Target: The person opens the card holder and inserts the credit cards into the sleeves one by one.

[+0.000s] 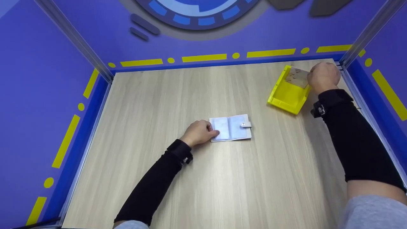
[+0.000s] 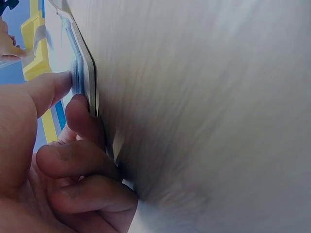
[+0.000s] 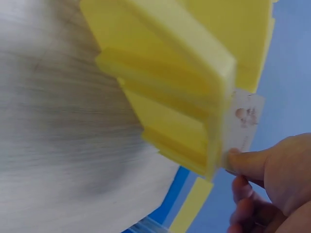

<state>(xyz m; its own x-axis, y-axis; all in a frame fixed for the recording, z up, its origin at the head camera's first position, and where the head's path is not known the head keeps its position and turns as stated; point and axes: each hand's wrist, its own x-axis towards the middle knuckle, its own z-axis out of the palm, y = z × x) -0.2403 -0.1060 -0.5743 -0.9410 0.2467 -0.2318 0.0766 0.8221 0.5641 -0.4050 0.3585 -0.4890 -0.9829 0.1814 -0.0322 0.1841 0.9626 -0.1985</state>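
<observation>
An open card holder [image 1: 237,128] with pale translucent sleeves and a snap strap lies flat in the middle of the table. My left hand [image 1: 199,132] pinches its left edge, thumb on top of the sleeves and a finger underneath, as the left wrist view shows. At the back right, my right hand [image 1: 324,76] pinches a printed card [image 1: 297,77] by its edge, thumb [image 3: 248,164] toward the camera. The card sits over the far end of a yellow bin [image 1: 289,95], and part of it is hidden behind the bin's wall in the right wrist view.
The wood-grain table [image 1: 152,105] is enclosed by blue panels with yellow markings [image 1: 203,57]. A metal post [image 1: 362,35] stands at the back right corner, close to the right hand.
</observation>
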